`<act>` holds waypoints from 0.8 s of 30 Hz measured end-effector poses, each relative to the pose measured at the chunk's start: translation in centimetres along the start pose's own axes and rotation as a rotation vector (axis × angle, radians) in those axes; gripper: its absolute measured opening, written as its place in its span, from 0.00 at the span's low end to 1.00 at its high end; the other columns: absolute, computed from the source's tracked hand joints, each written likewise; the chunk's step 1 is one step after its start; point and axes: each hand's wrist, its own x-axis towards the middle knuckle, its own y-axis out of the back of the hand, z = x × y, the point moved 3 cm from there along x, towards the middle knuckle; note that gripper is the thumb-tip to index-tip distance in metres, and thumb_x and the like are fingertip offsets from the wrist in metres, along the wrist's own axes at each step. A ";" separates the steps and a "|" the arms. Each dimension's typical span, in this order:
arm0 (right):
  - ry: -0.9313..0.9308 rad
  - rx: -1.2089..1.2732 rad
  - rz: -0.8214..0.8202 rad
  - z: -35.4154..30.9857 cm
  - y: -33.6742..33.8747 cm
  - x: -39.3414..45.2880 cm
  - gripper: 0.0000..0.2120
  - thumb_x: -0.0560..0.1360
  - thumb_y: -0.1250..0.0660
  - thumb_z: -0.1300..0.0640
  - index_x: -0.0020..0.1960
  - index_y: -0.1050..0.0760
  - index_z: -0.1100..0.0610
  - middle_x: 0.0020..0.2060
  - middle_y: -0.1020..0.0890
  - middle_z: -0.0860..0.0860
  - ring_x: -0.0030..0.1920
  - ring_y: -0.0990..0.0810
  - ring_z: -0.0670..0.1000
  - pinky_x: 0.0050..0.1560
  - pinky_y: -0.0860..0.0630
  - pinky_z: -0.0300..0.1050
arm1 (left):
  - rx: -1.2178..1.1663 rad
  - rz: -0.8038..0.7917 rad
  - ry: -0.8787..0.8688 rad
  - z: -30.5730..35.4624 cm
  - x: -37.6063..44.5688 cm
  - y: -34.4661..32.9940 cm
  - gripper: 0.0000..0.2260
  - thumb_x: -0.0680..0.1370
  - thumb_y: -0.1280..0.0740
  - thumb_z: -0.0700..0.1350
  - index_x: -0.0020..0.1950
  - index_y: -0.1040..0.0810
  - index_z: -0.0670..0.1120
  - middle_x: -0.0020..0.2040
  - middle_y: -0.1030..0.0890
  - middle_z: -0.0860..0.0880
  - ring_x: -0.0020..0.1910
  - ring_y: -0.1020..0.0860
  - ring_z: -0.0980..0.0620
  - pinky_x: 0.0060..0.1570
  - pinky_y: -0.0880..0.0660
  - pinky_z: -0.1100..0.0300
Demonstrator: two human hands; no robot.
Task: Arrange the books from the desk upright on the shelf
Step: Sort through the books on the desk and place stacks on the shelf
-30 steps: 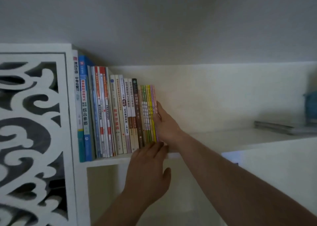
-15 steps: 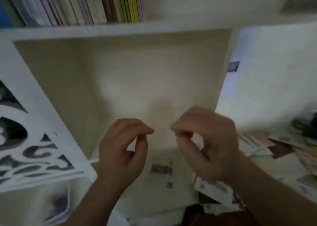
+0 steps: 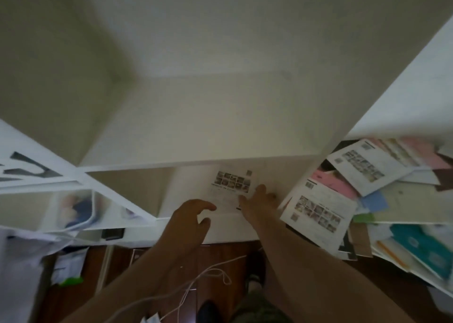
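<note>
Head view: right hand [image 3: 257, 202] flat on white booklet [image 3: 230, 187], left hand [image 3: 188, 222] relaxed, seemingly empty, beside scattered books [image 3: 355, 187].

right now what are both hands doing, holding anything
Left hand: open, fingers loosely curled, holding nothing.
Right hand: open, fingers stretched onto the white book on the desk, not gripping it yet.

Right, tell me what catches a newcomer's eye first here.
Two bare arms reach in from below: the right hand rests on a white booklet with a photo grid, and the left hand hovers beside it, holding nothing. At right lies a messy heap of booklets. Above, the shelf compartment shows nothing inside.
</note>
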 end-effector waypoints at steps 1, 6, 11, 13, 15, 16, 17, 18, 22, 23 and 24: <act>-0.011 -0.021 -0.007 -0.3 -0.3 0.1 0.28 0.80 0.36 0.37 0.71 0.38 0.53 0.62 0.30 0.58 0.55 0.28 0.56 0.50 0.29 0.50 | -0.005 -0.006 0.010 0.0 0.0 -0.2 0.15 0.79 0.31 0.40 0.58 0.19 0.60 0.61 0.24 0.63 0.60 0.25 0.62 0.65 0.27 0.60; 0.029 -0.120 -0.019 -0.7 -0.5 -1.0 0.35 0.80 0.34 0.38 0.80 0.46 0.46 0.72 0.35 0.60 0.63 0.25 0.58 0.49 0.29 0.50 | -0.007 -0.020 0.022 -0.1 -0.9 -1.3 0.15 0.79 0.30 0.41 0.57 0.21 0.62 0.60 0.26 0.69 0.60 0.28 0.70 0.64 0.29 0.65; 0.055 0.038 -0.003 0.7 -1.2 -1.2 0.36 0.80 0.29 0.44 0.81 0.44 0.44 0.68 0.34 0.57 0.53 0.27 0.51 0.50 0.27 0.44 | 0.014 -0.061 0.063 -1.1 -1.9 -2.1 0.15 0.79 0.30 0.42 0.55 0.22 0.63 0.60 0.26 0.68 0.59 0.28 0.70 0.64 0.30 0.68; 0.001 0.176 0.044 1.2 -2.2 -1.0 0.38 0.77 0.25 0.50 0.80 0.42 0.45 0.66 0.33 0.56 0.54 0.25 0.51 0.52 0.21 0.45 | 0.030 -0.076 0.061 -1.5 -1.9 -2.4 0.16 0.79 0.30 0.42 0.54 0.23 0.65 0.60 0.26 0.69 0.58 0.28 0.70 0.64 0.32 0.70; -0.020 0.346 0.089 1.4 -2.9 -1.1 0.36 0.75 0.23 0.57 0.75 0.39 0.43 0.64 0.29 0.54 0.55 0.22 0.51 0.54 0.17 0.47 | 0.039 -0.093 0.060 -1.5 -1.7 -2.7 0.17 0.79 0.31 0.41 0.53 0.25 0.67 0.59 0.28 0.70 0.58 0.28 0.69 0.61 0.33 0.73; -0.013 0.446 0.109 1.4 -3.1 -1.3 0.34 0.73 0.23 0.61 0.69 0.37 0.42 0.63 0.25 0.53 0.54 0.20 0.50 0.53 0.16 0.45 | 0.045 -0.098 0.053 -1.4 -1.6 -2.9 0.18 0.79 0.31 0.41 0.52 0.26 0.67 0.59 0.29 0.70 0.58 0.28 0.69 0.60 0.33 0.75; -0.008 0.549 0.123 1.3 -3.1 -1.6 0.32 0.72 0.23 0.63 0.65 0.35 0.42 0.60 0.21 0.51 0.53 0.19 0.49 0.49 0.16 0.43 | 0.049 -0.099 0.039 -1.3 -1.5 -3.0 0.19 0.79 0.31 0.41 0.52 0.26 0.68 0.59 0.30 0.70 0.58 0.29 0.71 0.60 0.34 0.77; -0.017 0.646 0.118 1.2 -3.0 -1.9 0.30 0.72 0.23 0.65 0.63 0.33 0.43 0.57 0.19 0.49 0.52 0.18 0.47 0.46 0.16 0.41 | 0.059 -0.087 0.016 -1.3 -1.2 -3.1 0.20 0.79 0.30 0.41 0.53 0.27 0.68 0.59 0.30 0.70 0.58 0.30 0.72 0.62 0.35 0.77; -0.157 0.956 -0.082 -0.3 -2.6 -2.9 0.21 0.75 0.30 0.69 0.64 0.25 0.52 0.54 0.16 0.53 0.50 0.16 0.55 0.44 0.16 0.48 | 0.087 0.037 -0.024 -1.1 -0.7 -3.0 0.26 0.76 0.27 0.43 0.68 0.27 0.65 0.71 0.31 0.61 0.70 0.31 0.58 0.70 0.34 0.64; -0.159 1.023 -0.135 -1.2 -2.2 -3.5 0.19 0.76 0.32 0.70 0.62 0.23 0.53 0.52 0.15 0.55 0.49 0.15 0.57 0.42 0.16 0.49 | 0.096 0.053 -0.022 -0.8 -0.7 -2.7 0.30 0.75 0.27 0.44 0.74 0.30 0.63 0.75 0.34 0.59 0.74 0.33 0.55 0.71 0.33 0.61; -0.148 1.070 -0.172 -2.1 -1.6 -4.4 0.18 0.76 0.33 0.71 0.61 0.22 0.53 0.51 0.15 0.57 0.47 0.14 0.58 0.40 0.17 0.48 | 0.115 0.056 -0.033 -0.3 -0.8 -2.4 0.34 0.76 0.26 0.45 0.78 0.34 0.62 0.77 0.37 0.58 0.76 0.36 0.53 0.72 0.34 0.58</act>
